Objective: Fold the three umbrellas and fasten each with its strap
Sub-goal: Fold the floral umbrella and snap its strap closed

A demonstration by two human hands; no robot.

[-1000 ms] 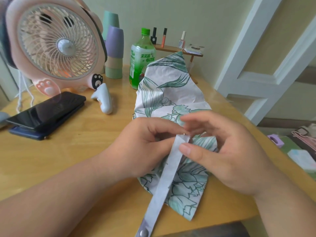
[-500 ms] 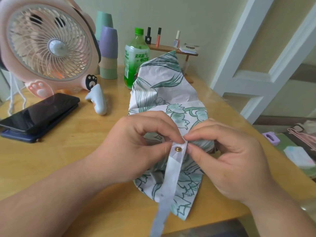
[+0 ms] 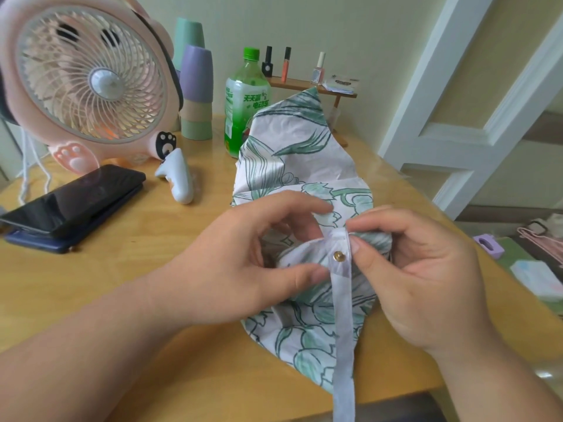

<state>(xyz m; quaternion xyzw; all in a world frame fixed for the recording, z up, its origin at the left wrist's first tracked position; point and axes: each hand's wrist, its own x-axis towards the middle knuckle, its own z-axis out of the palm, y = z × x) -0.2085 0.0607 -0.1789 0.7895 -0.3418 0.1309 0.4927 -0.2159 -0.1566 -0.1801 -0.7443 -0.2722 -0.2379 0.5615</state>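
Umbrella: the umbrella (image 3: 292,166) lies on the table (image 3: 137,284), its far end peaking near the bottle (image 3: 245,99) and its cloth loosely bunched between my hands. I see no other umbrella.
Left hand: my left hand (image 3: 243,263) is curled, thumb and forefinger pinching the gathered cloth just beside the strap, so the folds can't spring loose.
Right hand: my right hand (image 3: 426,275) is curled, thumb and forefinger pinching the strap (image 3: 343,345) at its root, keeping the snap (image 3: 338,256) facing up where I can find it.
Strap run: it trails toward me past the table edge. Its free end is out of view, and it is not yet wrapped.
Stage: I judge the folds gathered and the fastening still to do.
Next: wind the strap snugly round the bundle, then press its end onto the snap.
Risk: if I ease my left pinch, the cloth will likely fan out.
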